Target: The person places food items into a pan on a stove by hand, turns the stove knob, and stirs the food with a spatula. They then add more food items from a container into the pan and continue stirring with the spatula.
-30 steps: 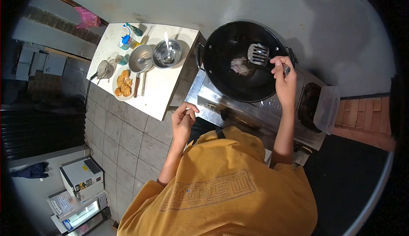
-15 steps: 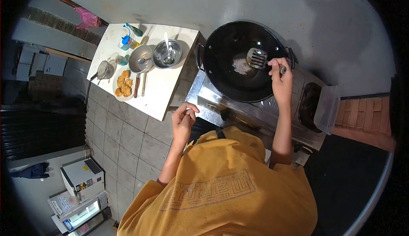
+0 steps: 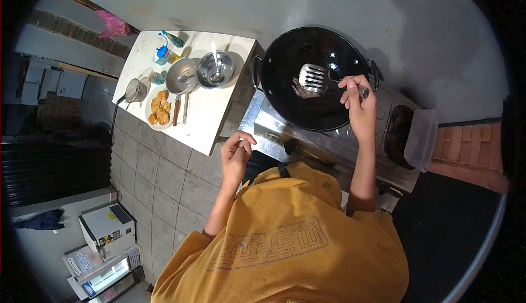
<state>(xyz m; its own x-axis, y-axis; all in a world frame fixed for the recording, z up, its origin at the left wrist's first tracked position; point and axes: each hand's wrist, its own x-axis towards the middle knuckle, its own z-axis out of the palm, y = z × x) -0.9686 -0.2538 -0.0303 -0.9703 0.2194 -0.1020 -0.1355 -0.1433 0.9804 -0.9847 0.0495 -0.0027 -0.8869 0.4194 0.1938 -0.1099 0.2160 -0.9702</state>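
My right hand (image 3: 359, 97) is wrapped round the handle of a slotted metal spatula (image 3: 314, 78), whose head lies in a large black wok (image 3: 296, 114). Under and beside the spatula head is some pale chopped food (image 3: 300, 90) at the wok's bottom. The wok rests on a steel stove (image 3: 274, 123). Left of the stove, my left hand (image 3: 236, 152) hovers in front of my body with its fingers curled in, and nothing can be seen in it.
On the white table (image 3: 200, 133) at the left are a plate of fried pieces (image 3: 160, 107), two metal bowls (image 3: 181, 85), a strainer (image 3: 136, 91) and several small containers. A clear plastic box (image 3: 421, 140) stands right of the stove.
The spatula head has moved left and slightly up in the wok, over the pale food. My right hand has shifted slightly with it. My left hand has stayed in place.
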